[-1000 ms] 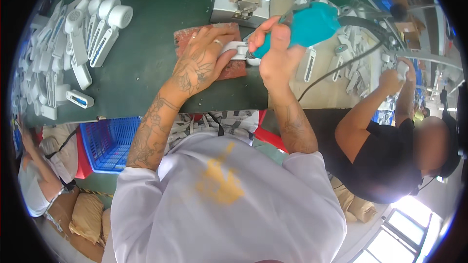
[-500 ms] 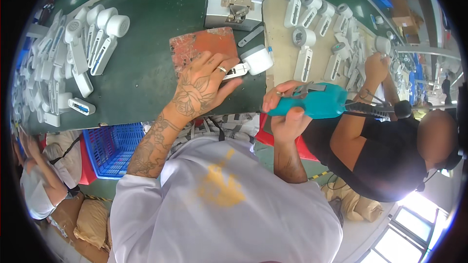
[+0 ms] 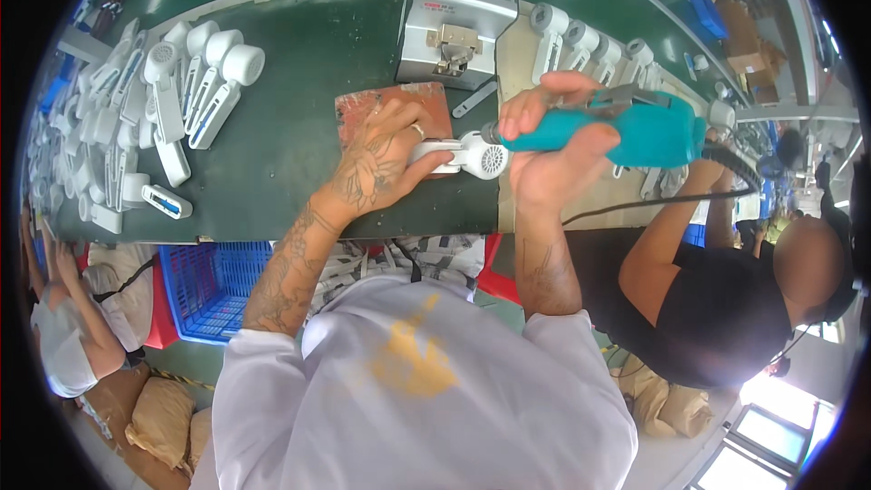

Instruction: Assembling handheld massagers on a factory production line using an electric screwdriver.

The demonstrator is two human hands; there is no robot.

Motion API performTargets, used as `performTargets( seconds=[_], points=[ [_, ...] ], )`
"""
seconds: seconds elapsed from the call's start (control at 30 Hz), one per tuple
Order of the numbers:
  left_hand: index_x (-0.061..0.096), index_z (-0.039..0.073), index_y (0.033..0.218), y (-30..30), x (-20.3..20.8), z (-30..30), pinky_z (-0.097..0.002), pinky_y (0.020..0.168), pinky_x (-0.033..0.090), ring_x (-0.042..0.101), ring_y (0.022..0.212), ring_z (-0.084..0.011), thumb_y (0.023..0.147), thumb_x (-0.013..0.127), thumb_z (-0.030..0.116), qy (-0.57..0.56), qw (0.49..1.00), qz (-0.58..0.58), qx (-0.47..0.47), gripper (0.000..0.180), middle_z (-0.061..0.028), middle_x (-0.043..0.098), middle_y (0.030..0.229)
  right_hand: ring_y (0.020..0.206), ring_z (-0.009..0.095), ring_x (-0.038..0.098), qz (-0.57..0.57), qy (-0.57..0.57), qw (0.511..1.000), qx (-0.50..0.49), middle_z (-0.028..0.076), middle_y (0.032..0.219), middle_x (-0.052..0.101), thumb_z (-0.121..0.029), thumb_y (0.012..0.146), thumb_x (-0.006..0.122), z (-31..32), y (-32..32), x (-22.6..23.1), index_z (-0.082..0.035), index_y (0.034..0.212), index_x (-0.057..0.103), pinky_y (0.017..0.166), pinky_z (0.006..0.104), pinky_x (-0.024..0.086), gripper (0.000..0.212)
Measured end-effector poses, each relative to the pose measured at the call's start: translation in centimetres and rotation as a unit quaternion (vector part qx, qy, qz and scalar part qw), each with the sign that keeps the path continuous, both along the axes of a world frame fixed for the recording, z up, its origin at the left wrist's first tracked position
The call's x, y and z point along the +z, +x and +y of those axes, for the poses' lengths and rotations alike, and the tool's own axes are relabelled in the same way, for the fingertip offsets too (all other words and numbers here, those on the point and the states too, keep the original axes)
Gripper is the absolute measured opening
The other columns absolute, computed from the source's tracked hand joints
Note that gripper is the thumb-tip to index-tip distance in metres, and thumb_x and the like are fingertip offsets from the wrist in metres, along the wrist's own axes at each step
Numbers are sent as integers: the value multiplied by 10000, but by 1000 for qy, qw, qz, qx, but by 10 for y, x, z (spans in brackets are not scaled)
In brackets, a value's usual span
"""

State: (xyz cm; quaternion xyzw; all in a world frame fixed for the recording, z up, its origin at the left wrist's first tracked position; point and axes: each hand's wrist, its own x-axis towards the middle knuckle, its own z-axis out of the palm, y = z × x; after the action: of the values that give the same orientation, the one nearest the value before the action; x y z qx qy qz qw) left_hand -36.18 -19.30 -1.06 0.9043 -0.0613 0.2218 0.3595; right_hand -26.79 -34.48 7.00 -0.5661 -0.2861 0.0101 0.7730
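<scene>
Device (image 3: 473, 154), white plastic, lies crosswise in our left hand's (image 3: 374, 161) grip, round head toward our right hand's (image 3: 551, 183) clasped teal cylindrical tool (image 3: 640, 132).

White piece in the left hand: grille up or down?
Up: the white piece shows its round grille to the head camera, just right of the left hand.
</scene>
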Motion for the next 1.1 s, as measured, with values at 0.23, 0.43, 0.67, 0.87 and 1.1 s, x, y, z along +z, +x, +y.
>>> performTargets(
  seconds=[0.23, 0.43, 0.67, 0.87, 1.1],
  points=[
    [733, 49, 938, 4, 6, 3, -422, 864, 452, 553, 967, -303, 841, 739, 211, -1, 999, 31, 26, 189, -85, 615, 980, 580, 130, 577, -34, 110, 991, 66, 67, 740, 603, -541, 941, 635, 20, 28, -15, 61, 1063, 582, 517, 271, 453, 616],
    [729, 76, 986, 6, 7, -2, -407, 900, 457, 561, 1011, -288, 863, 719, 223, 5, 999, 25, 47, 192, -72, 625, 998, 560, 164, 569, -96, -18, 995, -5, 63, 653, 551, -563, 988, 533, 59, 68, -22, 41, 1019, 566, 501, 292, 458, 606],
    [717, 52, 930, 3, 0, 0, -417, 919, 441, 550, 1036, -282, 889, 690, 253, 0, 999, 20, 47, 207, -69, 624, 1040, 552, 172, 559, -109, -9, 994, 26, 74, 659, 551, -345, 1038, 510, 87, 80, -32, 19, 944, 533, 495, 302, 472, 377],
    [720, 53, 929, 2, -1, -1, -412, 910, 438, 548, 1022, -282, 898, 681, 249, -11, 998, 22, 50, 202, -73, 620, 1034, 548, 170, 541, -119, -16, 993, 17, 73, 672, 531, -379, 1027, 553, 86, 69, -30, 13, 946, 528, 494, 323, 482, 402],
    [721, 30, 886, 4, -1, 2, -422, 911, 447, 552, 1019, -301, 882, 692, 239, 17, 998, -8, 60, 211, -99, 618, 1008, 543, 141, 573, 28, 11, 999, 30, 54, 659, 563, -463, 975, 622, 37, 30, -22, 41, 964, 585, 486, 280, 462, 505]
  ],
)
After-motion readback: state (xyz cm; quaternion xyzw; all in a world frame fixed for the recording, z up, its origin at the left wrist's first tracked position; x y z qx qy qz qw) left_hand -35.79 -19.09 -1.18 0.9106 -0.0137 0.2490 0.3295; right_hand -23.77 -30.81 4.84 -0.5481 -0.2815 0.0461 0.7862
